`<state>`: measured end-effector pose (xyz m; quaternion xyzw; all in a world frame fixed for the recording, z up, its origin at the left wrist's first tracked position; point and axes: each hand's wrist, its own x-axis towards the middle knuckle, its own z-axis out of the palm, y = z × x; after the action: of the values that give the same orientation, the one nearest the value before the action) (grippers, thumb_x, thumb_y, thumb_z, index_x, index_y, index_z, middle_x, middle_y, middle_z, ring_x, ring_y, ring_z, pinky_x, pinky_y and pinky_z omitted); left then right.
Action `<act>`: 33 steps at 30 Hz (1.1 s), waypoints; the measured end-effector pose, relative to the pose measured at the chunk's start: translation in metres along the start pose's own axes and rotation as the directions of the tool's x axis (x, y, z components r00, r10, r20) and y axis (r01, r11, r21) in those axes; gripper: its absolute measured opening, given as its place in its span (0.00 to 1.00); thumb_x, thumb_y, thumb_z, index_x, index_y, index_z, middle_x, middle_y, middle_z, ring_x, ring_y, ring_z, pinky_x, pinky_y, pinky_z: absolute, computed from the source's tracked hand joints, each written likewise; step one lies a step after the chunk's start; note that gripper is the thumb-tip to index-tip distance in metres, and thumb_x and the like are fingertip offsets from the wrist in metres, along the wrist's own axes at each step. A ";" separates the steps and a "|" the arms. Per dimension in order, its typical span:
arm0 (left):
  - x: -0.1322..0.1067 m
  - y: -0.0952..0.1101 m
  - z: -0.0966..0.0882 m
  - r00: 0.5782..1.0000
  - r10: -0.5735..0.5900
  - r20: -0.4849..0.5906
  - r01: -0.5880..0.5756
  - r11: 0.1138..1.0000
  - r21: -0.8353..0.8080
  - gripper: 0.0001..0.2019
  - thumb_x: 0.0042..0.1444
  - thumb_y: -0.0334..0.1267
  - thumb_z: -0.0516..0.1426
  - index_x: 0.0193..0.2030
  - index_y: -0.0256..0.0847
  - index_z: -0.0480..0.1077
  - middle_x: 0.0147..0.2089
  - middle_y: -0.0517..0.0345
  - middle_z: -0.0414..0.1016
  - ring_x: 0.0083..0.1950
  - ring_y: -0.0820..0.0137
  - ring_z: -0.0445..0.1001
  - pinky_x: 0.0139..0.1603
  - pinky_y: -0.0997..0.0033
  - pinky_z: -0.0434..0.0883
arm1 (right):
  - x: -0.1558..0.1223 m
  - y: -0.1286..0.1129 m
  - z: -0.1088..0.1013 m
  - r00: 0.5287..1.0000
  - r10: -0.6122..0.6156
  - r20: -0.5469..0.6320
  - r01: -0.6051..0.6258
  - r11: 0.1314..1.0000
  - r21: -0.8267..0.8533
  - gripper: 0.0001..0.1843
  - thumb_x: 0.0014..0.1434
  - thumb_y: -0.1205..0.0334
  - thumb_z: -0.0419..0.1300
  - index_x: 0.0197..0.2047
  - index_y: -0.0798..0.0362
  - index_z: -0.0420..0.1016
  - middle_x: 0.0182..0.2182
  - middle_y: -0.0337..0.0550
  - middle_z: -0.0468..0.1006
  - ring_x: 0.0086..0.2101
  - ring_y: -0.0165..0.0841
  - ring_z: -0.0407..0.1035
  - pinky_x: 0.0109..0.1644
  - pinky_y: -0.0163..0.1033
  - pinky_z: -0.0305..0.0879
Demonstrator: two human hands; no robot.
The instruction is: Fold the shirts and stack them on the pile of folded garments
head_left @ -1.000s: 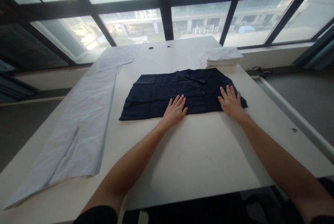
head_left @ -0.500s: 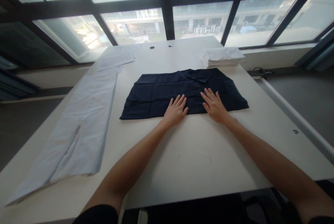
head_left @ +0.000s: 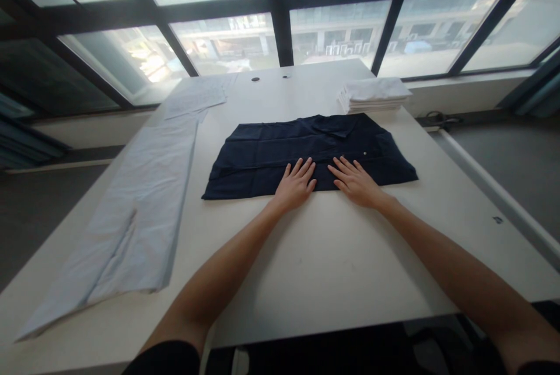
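A dark navy garment (head_left: 262, 150), perhaps a shirt, lies folded lengthwise on the white table, its near edge toward me. It has a small pale button on its right part and creases along its length. My left hand (head_left: 296, 184) rests flat on the near middle of the cloth, fingers spread. Just to its right, my right hand (head_left: 354, 181) also lies flat on the cloth with the fingers apart. Neither hand grips anything. The cloth under both palms is hidden.
White folded cloth (head_left: 144, 188) runs along the left side of the table (head_left: 297, 281). Thin white sheets (head_left: 196, 95) lie at the far left. A stack of folded white cloth (head_left: 374, 95) sits at the far right. Windows stand behind the table.
My right hand has slid a little left and nearer to me over the navy cloth, uncovering the pale button. My left hand has stayed in place.
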<state>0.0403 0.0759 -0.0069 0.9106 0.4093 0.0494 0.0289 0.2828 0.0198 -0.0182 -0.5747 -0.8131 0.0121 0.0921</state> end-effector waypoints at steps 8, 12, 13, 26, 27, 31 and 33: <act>-0.027 -0.038 -0.013 0.995 -0.043 0.090 0.044 0.999 -0.009 0.31 0.74 0.54 0.42 0.80 0.54 0.45 0.82 0.63 0.38 0.82 0.56 0.35 0.78 0.38 0.42 | -0.001 0.001 0.002 1.000 -0.003 -0.011 0.004 1.000 0.029 0.31 0.75 0.52 0.43 0.77 0.46 0.57 0.76 0.47 0.51 0.75 0.44 0.43 0.75 0.62 0.45; -0.063 -0.089 -0.024 0.977 -0.182 0.112 0.178 0.983 0.043 0.30 0.74 0.54 0.40 0.80 0.56 0.43 0.83 0.61 0.36 0.82 0.53 0.34 0.77 0.33 0.43 | -0.001 0.003 0.004 1.000 -0.004 -0.022 0.005 0.999 0.050 0.31 0.75 0.51 0.43 0.77 0.43 0.55 0.77 0.45 0.50 0.75 0.43 0.42 0.75 0.62 0.44; -0.073 -0.103 -0.026 0.964 -0.240 0.110 0.235 0.970 0.058 0.30 0.74 0.53 0.40 0.80 0.56 0.42 0.83 0.61 0.35 0.82 0.52 0.34 0.76 0.32 0.44 | -0.001 0.003 0.005 1.000 -0.006 -0.020 0.007 0.999 0.050 0.31 0.75 0.51 0.43 0.77 0.44 0.55 0.77 0.45 0.50 0.75 0.43 0.42 0.76 0.62 0.44; -0.124 -0.179 -0.037 0.822 -0.569 0.034 0.564 0.820 0.096 0.33 0.73 0.55 0.37 0.81 0.46 0.44 0.82 0.47 0.39 0.80 0.39 0.43 0.71 0.25 0.50 | -0.001 0.002 0.002 1.000 0.002 -0.007 -0.002 0.999 0.034 0.31 0.75 0.52 0.43 0.76 0.46 0.57 0.76 0.47 0.50 0.75 0.44 0.43 0.75 0.62 0.45; -0.123 -0.176 -0.038 0.816 -0.578 0.013 0.575 0.813 0.092 0.33 0.73 0.55 0.37 0.81 0.46 0.45 0.82 0.47 0.40 0.80 0.39 0.43 0.71 0.25 0.50 | -0.001 0.002 0.002 1.000 0.001 -0.012 -0.001 0.999 0.037 0.30 0.75 0.52 0.43 0.76 0.46 0.57 0.76 0.46 0.51 0.75 0.44 0.43 0.75 0.62 0.45; -0.112 -0.144 -0.045 0.809 -0.561 -0.177 0.583 0.805 0.111 0.32 0.73 0.54 0.39 0.77 0.41 0.56 0.79 0.43 0.52 0.80 0.44 0.47 0.74 0.27 0.47 | -0.001 0.003 0.004 1.000 0.004 -0.023 -0.003 0.999 0.052 0.31 0.74 0.51 0.44 0.76 0.46 0.58 0.76 0.47 0.52 0.75 0.43 0.43 0.75 0.62 0.44; -0.102 -0.120 -0.046 0.852 -0.473 -0.224 0.503 0.858 0.106 0.31 0.74 0.53 0.39 0.76 0.41 0.59 0.79 0.46 0.55 0.80 0.50 0.49 0.76 0.34 0.47 | -0.002 0.003 0.005 0.999 0.012 -0.036 -0.009 0.998 0.065 0.31 0.74 0.51 0.44 0.77 0.46 0.57 0.76 0.47 0.52 0.75 0.43 0.44 0.76 0.61 0.45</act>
<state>-0.1217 0.0794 0.0205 0.7668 0.6309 0.0939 -0.0723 0.2856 0.0199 -0.0234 -0.5758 -0.8074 0.0285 0.1254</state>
